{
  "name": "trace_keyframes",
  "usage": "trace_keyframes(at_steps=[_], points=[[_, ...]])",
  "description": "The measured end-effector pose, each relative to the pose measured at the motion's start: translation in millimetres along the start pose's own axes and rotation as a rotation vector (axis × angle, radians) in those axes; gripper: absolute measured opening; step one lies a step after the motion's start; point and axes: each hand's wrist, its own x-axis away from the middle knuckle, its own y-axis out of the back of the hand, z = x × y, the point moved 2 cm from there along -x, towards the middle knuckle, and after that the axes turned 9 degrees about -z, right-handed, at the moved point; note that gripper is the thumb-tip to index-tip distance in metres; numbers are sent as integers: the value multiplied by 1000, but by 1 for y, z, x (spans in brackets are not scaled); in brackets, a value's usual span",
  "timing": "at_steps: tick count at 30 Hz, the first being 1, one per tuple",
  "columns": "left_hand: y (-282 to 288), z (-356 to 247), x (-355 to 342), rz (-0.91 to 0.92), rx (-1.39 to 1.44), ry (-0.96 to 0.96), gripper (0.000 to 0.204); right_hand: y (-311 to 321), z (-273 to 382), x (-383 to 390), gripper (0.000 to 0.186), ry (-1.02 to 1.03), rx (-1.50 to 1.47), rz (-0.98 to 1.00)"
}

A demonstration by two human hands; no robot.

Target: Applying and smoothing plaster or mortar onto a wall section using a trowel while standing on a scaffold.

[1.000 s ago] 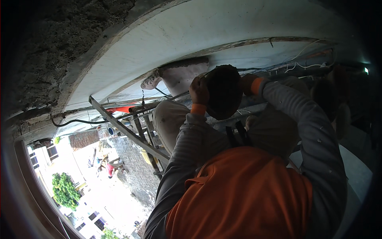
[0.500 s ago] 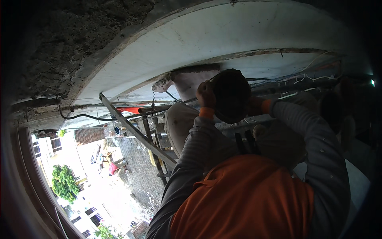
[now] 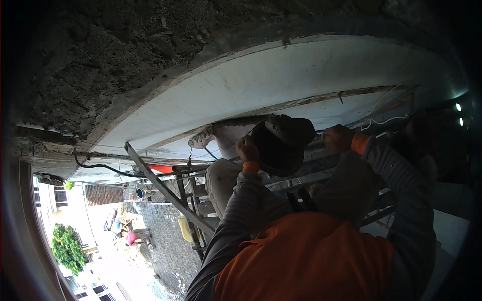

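Observation:
My left hand (image 3: 247, 149) is closed on the rim of a dark round bucket (image 3: 281, 163), tilted over my lap. To the right, my right hand (image 3: 339, 138) is closed around the handle of a trowel (image 3: 306, 131). Its broad dark blade lies across the bucket's mouth and carries a lump of wet mortar (image 3: 281, 125). Deep shadow hides the bucket's inside. Just left of the bucket rests a pale pinkish sheet or tray (image 3: 228, 143) with mortar along its edge.
A curved pale panel (image 3: 241, 85) and rough concrete (image 3: 125, 60) span ahead. A slanted wooden board (image 3: 168, 185) and scaffold poles (image 3: 186, 200) stand at left, beside a black hose (image 3: 108, 168). Far below at left, people work by a brick wall (image 3: 168, 236).
My right hand has come away from the bucket to the right, bringing the mortar-loaded trowel into view. The bucket sits lower in the picture, and the whole view has shifted down.

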Motion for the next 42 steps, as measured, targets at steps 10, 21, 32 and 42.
trace_keyframes(at_steps=[10, 21, 32, 42], points=[[-11, -7, 8, 201, 56, 165, 23, 118, 70, 90, 28, -415, -1650, -420], [-14, -9, 13, 211, 80, 101, 27, 290, 75, 114, 45, 276, -1603, -1737], [-10, -5, 12, 218, 71, 120, 29, 503, 20, 69, 58, -453, -322, -2588], [-15, -8, 12, 229, 76, 172, 29, 303, 78, -42, 59, -3, -283, -1302]])
